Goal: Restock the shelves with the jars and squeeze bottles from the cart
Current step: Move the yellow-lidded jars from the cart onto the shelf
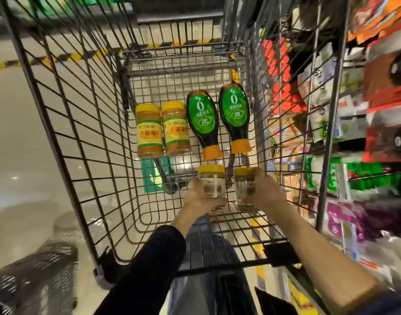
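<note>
Both hands reach into the cart: left hand clamped on one clear jar, right hand on another. Beyond them lie two brown jars and two squeeze bottles. Smooth glass could slip, or knock the cart wires when lifting.
</note>
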### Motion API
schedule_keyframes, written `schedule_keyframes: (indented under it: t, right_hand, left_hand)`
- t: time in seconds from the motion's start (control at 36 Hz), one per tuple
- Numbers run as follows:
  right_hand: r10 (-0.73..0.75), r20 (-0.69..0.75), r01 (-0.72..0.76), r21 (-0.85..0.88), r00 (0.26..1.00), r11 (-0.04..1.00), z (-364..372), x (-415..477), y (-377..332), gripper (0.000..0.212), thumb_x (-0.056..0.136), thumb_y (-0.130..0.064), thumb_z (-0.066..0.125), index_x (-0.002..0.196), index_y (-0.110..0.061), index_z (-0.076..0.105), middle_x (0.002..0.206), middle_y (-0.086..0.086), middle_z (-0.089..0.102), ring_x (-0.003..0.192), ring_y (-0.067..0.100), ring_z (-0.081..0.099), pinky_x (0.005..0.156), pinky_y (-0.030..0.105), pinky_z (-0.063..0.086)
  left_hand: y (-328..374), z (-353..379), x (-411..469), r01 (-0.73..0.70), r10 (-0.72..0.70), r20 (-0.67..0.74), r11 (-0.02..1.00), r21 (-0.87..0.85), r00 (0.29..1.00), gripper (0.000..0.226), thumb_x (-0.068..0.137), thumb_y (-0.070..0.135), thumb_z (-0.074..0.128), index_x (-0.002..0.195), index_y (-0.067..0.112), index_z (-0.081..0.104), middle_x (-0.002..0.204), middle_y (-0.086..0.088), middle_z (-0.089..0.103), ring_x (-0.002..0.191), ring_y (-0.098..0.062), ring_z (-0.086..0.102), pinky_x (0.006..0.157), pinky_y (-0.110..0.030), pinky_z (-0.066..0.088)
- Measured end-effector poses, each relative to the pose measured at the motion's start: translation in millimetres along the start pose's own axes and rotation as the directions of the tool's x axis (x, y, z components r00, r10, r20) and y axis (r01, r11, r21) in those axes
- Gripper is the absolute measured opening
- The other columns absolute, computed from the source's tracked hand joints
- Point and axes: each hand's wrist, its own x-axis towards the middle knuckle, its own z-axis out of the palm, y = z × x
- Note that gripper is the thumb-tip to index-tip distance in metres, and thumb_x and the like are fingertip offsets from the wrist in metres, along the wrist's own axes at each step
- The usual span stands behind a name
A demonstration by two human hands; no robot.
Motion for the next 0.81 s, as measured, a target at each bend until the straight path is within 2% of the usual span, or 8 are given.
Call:
schedule_keyframes:
  t: [0.14, 0.28, 0.33, 0.42, 0.53, 0.61, 0.67, 0.81]
  right_hand:
    - [-0.036, -0.089, 0.047, 0.118, 0.995, 0.992, 11.3, -3.3, 2.5, 0.069, 0.069, -0.018, 0.079, 0.126, -0.013, 0.040, 0.119, 0.011, 0.052, 0.108, 0.029, 0.055, 0.095, 0.041, 0.047]
    - [-0.022, -0.084, 0.033, 0.141, 0.996, 0.989, 15.3, 0.4, 2.9, 0.070, 0.061, -0.022, 0.084, 0.119, -0.011, 0.046, 0.118, 0.009, 0.052, 0.106, 0.026, 0.055, 0.095, 0.040, 0.047]
    - [-0.038, -0.082, 0.048, 0.125, 0.996, 0.991, 18.0, 4.9, 5.2, 0.073, 0.061, -0.026, 0.084, 0.121, -0.013, 0.045, 0.116, 0.009, 0.055, 0.103, 0.026, 0.057, 0.091, 0.040, 0.050]
    - [-0.087, -0.047, 0.091, 0.107, 0.995, 0.990, 24.5, 12.8, 10.7, 0.083, 0.061, -0.029, 0.084, 0.130, -0.016, 0.038, 0.111, 0.010, 0.064, 0.099, 0.027, 0.062, 0.085, 0.039, 0.053]
    - [-0.090, 0.026, 0.085, 0.154, 0.996, 0.984, 29.8, 21.0, 13.0, 0.105, 0.059, -0.027, 0.086, 0.142, -0.020, 0.023, 0.118, 0.009, 0.064, 0.108, 0.029, 0.061, 0.094, 0.042, 0.050]
    - [-0.110, 0.077, 0.097, 0.162, 0.991, 0.982, 30.2, 26.6, 12.8, 0.113, 0.057, -0.027, 0.087, 0.144, -0.021, 0.015, 0.125, 0.008, 0.060, 0.115, 0.029, 0.057, 0.099, 0.045, 0.046]
    - [-0.108, 0.103, 0.094, 0.132, 0.989, 0.987, 28.1, 26.8, 10.3, 0.112, 0.059, -0.027, 0.086, 0.144, -0.021, 0.013, 0.125, 0.006, 0.058, 0.116, 0.028, 0.055, 0.099, 0.042, 0.045]
    - [-0.122, 0.070, 0.112, 0.130, 0.990, 0.985, 26.0, 23.3, 6.7, 0.094, 0.060, -0.029, 0.085, 0.135, -0.022, 0.030, 0.120, 0.003, 0.061, 0.114, 0.027, 0.057, 0.097, 0.042, 0.046]
  left_hand:
    - [-0.4, -35.3, -11.6, -0.046, 0.046, -0.031, 0.999, -0.023, 0.998, 0.095, 0.050, 0.049, 0.085, 0.124, 0.016, 0.035, 0.113, 0.005, 0.058, 0.107, -0.017, 0.058, 0.094, -0.032, 0.048]
    - [0.2, -69.7, -26.1, -0.087, 0.085, -0.024, 0.984, -0.158, 0.996, 0.109, 0.029, 0.057, 0.086, 0.122, 0.024, 0.038, 0.117, 0.006, 0.062, 0.111, -0.016, 0.058, 0.102, -0.041, 0.044]
    - [2.0, -79.2, -34.5, -0.113, 0.110, -0.029, 0.975, -0.189, 0.994, 0.100, 0.036, 0.052, 0.090, 0.118, 0.025, 0.040, 0.111, 0.008, 0.063, 0.106, -0.011, 0.060, 0.098, -0.035, 0.046]
    - [3.0, -88.1, -43.6, -0.149, 0.144, -0.040, 0.965, -0.214, 0.989, 0.073, 0.058, 0.029, 0.088, 0.114, 0.025, 0.040, 0.099, 0.015, 0.060, 0.089, 0.004, 0.056, 0.079, -0.015, 0.043]
    - [-2.3, -92.6, -46.0, -0.157, 0.155, -0.027, 0.957, -0.245, 0.987, 0.080, 0.055, 0.030, 0.089, 0.120, 0.025, 0.042, 0.111, 0.007, 0.065, 0.103, -0.007, 0.061, 0.090, -0.023, 0.046]
    - [-5.4, -93.4, -48.9, -0.156, 0.156, -0.021, 0.954, -0.257, 0.988, 0.078, 0.058, 0.029, 0.088, 0.120, 0.024, 0.041, 0.108, 0.010, 0.063, 0.097, 0.002, 0.059, 0.080, -0.012, 0.047]
    - [-5.8, -92.8, -51.9, -0.171, 0.172, -0.018, 0.950, -0.260, 0.985, 0.076, 0.060, 0.028, 0.087, 0.120, 0.024, 0.040, 0.107, 0.011, 0.063, 0.095, 0.005, 0.057, 0.076, -0.010, 0.046]
    - [-8.1, -91.4, -55.7, -0.176, 0.180, -0.007, 0.948, -0.267, 0.984, 0.077, 0.061, 0.025, 0.087, 0.125, 0.018, 0.045, 0.110, 0.007, 0.066, 0.098, 0.002, 0.061, 0.067, -0.001, 0.045]
